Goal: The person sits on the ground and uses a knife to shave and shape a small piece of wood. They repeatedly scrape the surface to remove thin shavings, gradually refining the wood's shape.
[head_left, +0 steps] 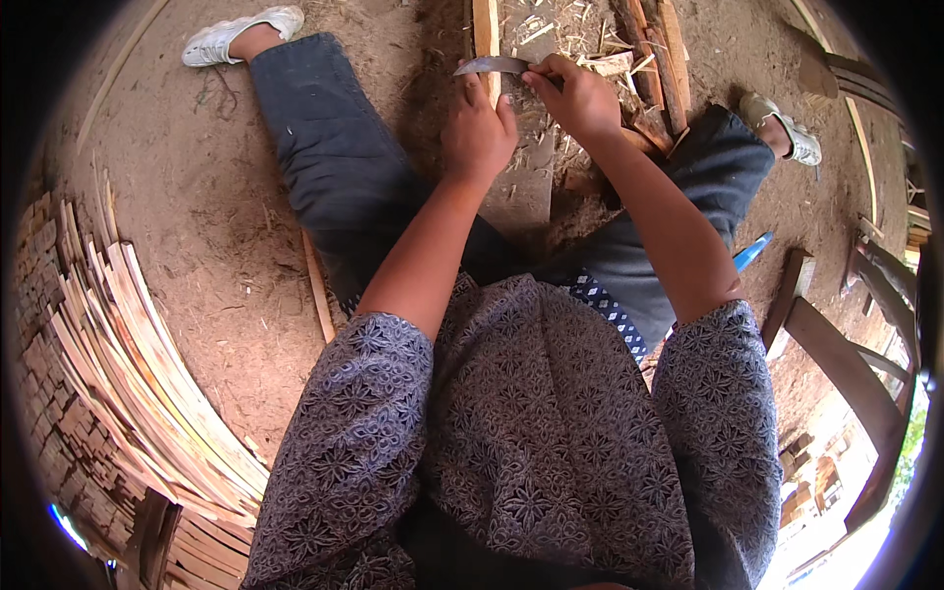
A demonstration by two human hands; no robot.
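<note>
My right hand [582, 100] is closed round the handle end of a curved knife [489, 65], whose grey blade points left. The blade lies across a pale wooden strip [486, 28] that runs away from me toward the top edge. Just below the blade, my left hand [478, 136] grips the near end of this strip, its thumb on the right side. Beneath both hands is a flat brown board [531, 187] on the ground between my spread legs. Most of the knife's handle is hidden in my right fist.
Wood shavings [580, 29] and several rough wooden pieces [671, 74] lie beyond my right hand. A large stack of long thin wooden strips [147, 364] fills the left. At the right stands a dark wooden frame [836, 364], with a blue object [752, 251] near my right elbow.
</note>
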